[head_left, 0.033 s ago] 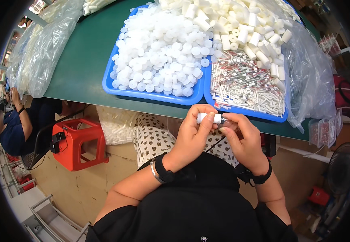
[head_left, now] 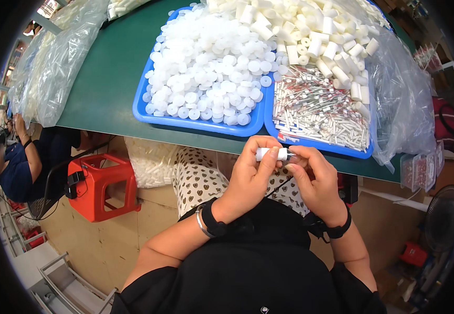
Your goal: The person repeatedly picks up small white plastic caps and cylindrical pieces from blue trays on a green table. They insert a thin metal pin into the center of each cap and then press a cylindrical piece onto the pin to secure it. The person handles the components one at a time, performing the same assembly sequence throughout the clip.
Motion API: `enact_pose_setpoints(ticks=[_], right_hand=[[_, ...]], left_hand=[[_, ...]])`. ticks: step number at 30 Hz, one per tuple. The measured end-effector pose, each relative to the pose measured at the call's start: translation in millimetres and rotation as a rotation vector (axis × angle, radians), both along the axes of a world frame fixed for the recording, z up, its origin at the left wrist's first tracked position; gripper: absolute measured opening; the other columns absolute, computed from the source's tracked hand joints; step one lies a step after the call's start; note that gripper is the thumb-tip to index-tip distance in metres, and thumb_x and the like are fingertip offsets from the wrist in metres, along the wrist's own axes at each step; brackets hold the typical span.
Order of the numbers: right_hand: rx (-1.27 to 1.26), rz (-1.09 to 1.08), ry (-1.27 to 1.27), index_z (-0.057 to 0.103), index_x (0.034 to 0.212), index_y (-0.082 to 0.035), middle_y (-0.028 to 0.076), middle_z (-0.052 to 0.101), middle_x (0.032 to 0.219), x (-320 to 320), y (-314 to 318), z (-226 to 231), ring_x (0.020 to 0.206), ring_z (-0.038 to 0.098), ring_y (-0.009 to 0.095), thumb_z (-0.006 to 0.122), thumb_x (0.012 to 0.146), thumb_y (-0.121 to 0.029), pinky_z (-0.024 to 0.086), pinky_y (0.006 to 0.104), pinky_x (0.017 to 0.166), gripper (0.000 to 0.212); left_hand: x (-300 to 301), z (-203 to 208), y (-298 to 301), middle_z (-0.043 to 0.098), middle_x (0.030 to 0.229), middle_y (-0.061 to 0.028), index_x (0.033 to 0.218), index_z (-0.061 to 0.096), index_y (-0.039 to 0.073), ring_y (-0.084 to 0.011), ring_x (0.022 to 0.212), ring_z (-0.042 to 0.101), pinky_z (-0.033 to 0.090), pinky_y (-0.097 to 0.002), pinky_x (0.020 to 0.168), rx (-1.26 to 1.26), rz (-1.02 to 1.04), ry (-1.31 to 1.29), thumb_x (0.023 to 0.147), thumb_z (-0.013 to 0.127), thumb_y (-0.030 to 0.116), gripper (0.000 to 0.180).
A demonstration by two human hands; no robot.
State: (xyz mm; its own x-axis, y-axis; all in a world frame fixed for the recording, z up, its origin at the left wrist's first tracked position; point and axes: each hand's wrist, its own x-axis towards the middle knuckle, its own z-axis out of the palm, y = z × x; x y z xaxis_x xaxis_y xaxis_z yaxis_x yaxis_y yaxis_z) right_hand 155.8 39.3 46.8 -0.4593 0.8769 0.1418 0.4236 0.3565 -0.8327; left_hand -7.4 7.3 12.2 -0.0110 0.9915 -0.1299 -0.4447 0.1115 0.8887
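My left hand pinches a short white cylinder between thumb and fingers, just in front of the table edge. The cylinder lies sideways, its pale round end facing left. At its right end my right hand is closed, thumb and fingers pinched around a small part with a dark and see-through look; the fingers hide most of it. Beyond my hands, a blue tray holds thin white pieces with reddish wires and cream foam-like tubes. Left of it, another blue tray is heaped with translucent white discs.
Clear plastic bags lie on the green table, one at the left and one beside the right tray. A red stool stands at the left, near another person. A fan is at the right.
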Motion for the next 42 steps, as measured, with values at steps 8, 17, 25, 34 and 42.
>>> enact_pose_setpoints(ticks=[8,17,25,34,42], right_hand=[[0.352,0.223,-0.057,0.057,0.107,0.003,0.018,0.063,0.091,-3.6,6.4,-3.7,0.08,0.064,0.035,0.068,0.081,0.004,0.053,0.0397,0.067,0.028],[0.255,0.165,-0.021,0.056,0.112,0.002,0.02,0.063,0.097,-11.6,-1.2,-20.5,0.087,0.065,0.036,0.065,0.086,0.0,0.053,0.04,0.071,0.028],[0.493,0.164,-0.177,0.057,0.112,0.001,0.016,0.062,0.091,-11.6,7.1,-13.1,0.082,0.064,0.034,0.068,0.086,-0.007,0.052,0.0404,0.069,0.029],[0.327,0.066,-0.126,0.058,0.103,0.003,0.017,0.066,0.087,-32.1,-10.4,-9.1,0.069,0.066,0.032,0.064,0.089,-0.005,0.05,0.04,0.06,0.018],[0.187,0.001,-0.065,0.054,0.113,0.001,0.019,0.064,0.094,-38.0,-13.1,-22.0,0.076,0.065,0.038,0.063,0.091,-0.01,0.052,0.0444,0.064,0.027]], left_hand=[[0.3,-6.6,-2.4,0.047,0.142,-0.0108,0.133,0.053,0.003,-0.0197,0.133,0.043,0.037,-0.0334,0.109,0.218,-0.224,-0.007,0.096,0.052,0.005,0.037],[3.9,-0.5,-5.8,0.038,0.153,-0.0166,0.144,0.039,-0.002,-0.0272,0.139,0.04,0.033,-0.0399,0.115,0.013,-0.224,-0.315,0.101,0.042,0.014,0.046],[-7.4,-3.3,0.6,0.032,0.157,-0.0152,0.151,0.029,-0.001,-0.024,0.142,0.035,0.029,-0.039,0.117,-0.149,-0.293,-0.64,0.105,0.033,0.029,0.055],[3.9,-4.4,-8.0,0.036,0.153,-0.0072,0.13,0.051,0.009,-0.0261,0.14,0.037,0.031,-0.0435,0.116,-0.105,-0.212,-0.861,0.105,0.039,0.042,0.042],[-10.1,-3.6,-4.6,0.039,0.151,-0.0081,0.142,0.04,0.007,-0.0263,0.138,0.038,0.033,-0.0431,0.115,-0.23,-0.22,-0.69,0.106,0.026,0.05,0.058]])
